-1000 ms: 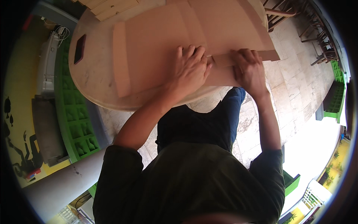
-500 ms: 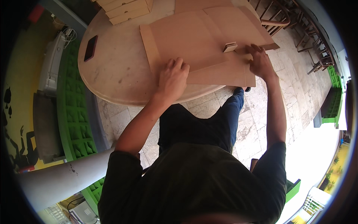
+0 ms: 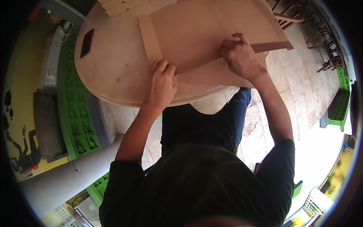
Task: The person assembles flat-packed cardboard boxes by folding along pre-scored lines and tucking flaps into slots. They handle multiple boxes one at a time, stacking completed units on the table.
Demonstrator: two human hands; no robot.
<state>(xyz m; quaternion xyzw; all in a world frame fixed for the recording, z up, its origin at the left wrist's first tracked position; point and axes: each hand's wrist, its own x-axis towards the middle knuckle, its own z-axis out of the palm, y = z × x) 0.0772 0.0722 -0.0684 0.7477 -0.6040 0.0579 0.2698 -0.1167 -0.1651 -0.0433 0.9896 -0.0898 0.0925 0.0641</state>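
A large brown cardboard sheet [image 3: 193, 34] with crease lines lies across the round table, and its near edge lifts a little. At its near left corner, my left hand [image 3: 163, 81] is closed with bent fingers on the edge. My right hand [image 3: 242, 56] is curled at the near edge, right of the middle, with one finger raised. Its fingertips are partly hidden against the board. Under the lifted edge, a flat cardboard part [image 3: 211, 75] reaches toward me past the table's rim. The small folded cardboard piece is out of sight.
The pale round table [image 3: 113, 75] carries a dark phone [image 3: 87, 43] at the left and stacked flat cardboard boxes [image 3: 123, 5] at the far left. Wooden chairs [image 3: 289, 17] stand beyond on the right. A green latticed panel [image 3: 77, 109] runs along the left. My legs are just below the table edge.
My right hand has moved left from the sheet's right side onto its near edge, where the small folded piece stood. My left hand has shifted slightly left and nearer. The near edge now rises.
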